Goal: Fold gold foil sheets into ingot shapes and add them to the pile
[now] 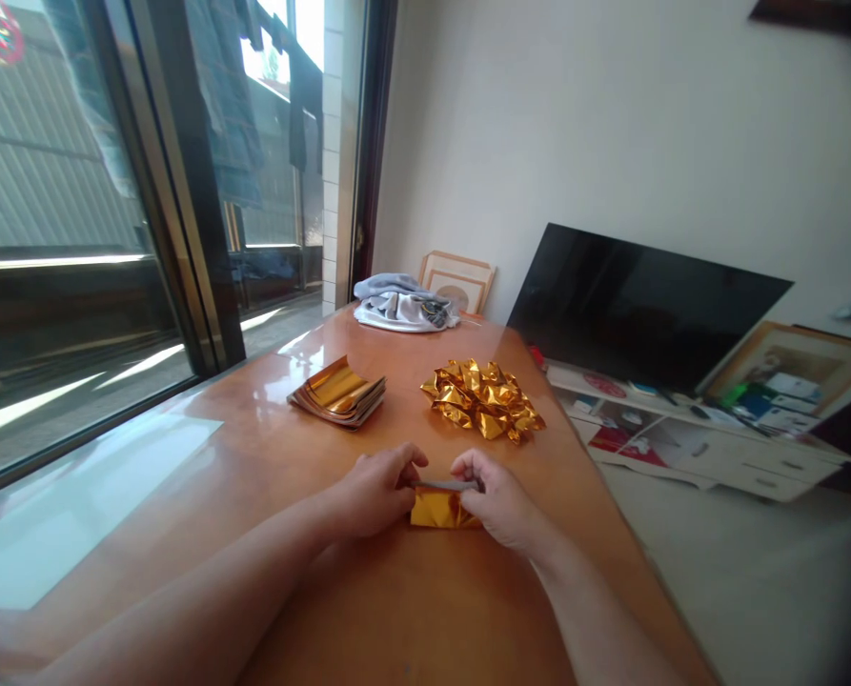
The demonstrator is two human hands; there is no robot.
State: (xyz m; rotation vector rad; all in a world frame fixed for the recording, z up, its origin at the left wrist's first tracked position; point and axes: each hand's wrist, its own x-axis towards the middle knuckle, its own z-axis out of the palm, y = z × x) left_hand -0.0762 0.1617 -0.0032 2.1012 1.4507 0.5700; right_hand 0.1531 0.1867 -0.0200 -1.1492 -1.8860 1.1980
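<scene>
Head view: gold foil sheet between both hands' grip.

Glossy orange-brown wooden table, sunlit, running from near edge to far wall. On it: stack of flat gold foil sheets at middle left; heap of crumpled, folded gold foil pieces to its right, well apart; small gold foil piece at near centre; bundle of grey-white cloth at far end
</scene>
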